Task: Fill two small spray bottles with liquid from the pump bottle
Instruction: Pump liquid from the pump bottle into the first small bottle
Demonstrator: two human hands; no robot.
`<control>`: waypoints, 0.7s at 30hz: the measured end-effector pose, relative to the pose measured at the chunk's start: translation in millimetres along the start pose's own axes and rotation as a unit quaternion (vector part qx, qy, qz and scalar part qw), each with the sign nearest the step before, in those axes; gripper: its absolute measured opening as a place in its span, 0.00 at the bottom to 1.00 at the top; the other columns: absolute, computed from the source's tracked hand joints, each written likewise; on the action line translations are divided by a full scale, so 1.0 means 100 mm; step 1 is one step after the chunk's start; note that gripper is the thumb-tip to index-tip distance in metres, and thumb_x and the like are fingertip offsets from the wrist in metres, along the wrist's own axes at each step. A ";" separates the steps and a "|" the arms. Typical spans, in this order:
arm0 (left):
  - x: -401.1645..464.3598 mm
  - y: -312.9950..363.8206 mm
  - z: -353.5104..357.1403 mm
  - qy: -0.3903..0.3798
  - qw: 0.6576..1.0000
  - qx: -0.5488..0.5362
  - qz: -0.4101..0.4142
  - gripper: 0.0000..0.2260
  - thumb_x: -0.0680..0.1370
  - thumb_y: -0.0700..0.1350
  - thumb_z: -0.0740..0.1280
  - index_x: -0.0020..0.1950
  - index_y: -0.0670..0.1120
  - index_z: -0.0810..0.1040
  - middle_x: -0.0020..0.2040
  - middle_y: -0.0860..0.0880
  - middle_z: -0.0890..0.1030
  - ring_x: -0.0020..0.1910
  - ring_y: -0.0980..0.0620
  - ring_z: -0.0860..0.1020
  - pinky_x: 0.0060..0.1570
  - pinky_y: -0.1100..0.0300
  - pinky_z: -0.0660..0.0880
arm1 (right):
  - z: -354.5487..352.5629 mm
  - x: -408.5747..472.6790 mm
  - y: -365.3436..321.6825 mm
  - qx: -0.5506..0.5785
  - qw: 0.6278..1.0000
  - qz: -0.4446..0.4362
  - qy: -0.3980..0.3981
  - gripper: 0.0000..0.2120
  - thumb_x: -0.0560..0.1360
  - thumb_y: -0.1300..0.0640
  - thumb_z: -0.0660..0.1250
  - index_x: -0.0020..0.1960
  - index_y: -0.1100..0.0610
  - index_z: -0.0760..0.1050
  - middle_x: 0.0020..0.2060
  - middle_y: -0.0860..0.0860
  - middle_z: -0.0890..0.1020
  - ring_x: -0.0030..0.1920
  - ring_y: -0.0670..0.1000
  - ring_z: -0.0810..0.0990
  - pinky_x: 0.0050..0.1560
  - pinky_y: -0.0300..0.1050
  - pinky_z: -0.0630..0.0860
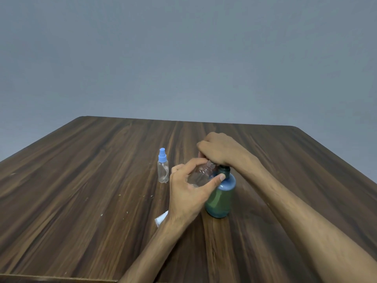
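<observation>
A green pump bottle [219, 198] stands upright right of the table's middle. My right hand [218, 149] lies closed over its pump head, which it hides. My left hand [187, 193] grips a small clear spray bottle [201, 174] with no cap, tilted, its threaded neck up against the pump under my right hand. A second small clear spray bottle [163, 167] with a blue spray cap stands upright to the left, apart from both hands. A white cap piece [161, 218] lies on the table, partly hidden behind my left wrist.
The wooden table [81, 190] carries a few small white specks near its middle. Its far edge runs in front of a plain grey wall, and its near edge shows at the bottom left.
</observation>
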State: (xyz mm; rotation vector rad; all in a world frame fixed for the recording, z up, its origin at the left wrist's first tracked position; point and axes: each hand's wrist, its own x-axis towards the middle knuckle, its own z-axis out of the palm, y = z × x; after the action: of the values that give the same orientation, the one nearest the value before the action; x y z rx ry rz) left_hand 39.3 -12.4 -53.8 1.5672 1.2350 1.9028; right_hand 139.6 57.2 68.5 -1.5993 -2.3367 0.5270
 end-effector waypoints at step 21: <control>-0.04 0.01 0.01 0.000 1.000 0.000 -0.001 0.19 0.71 0.58 0.82 0.57 0.50 0.88 0.51 0.54 0.90 0.54 0.46 0.88 0.57 0.39 0.85 | -0.11 -0.08 -0.05 -0.004 1.000 -0.008 0.019 0.19 0.78 0.52 0.58 0.41 0.51 0.87 0.41 0.49 0.89 0.45 0.53 0.86 0.51 0.52 0.82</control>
State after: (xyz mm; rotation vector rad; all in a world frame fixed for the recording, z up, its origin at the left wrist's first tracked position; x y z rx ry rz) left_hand 42.0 -15.8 -55.3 1.5645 1.2364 1.9022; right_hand 142.7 49.2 80.6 -1.5793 -2.3247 0.4806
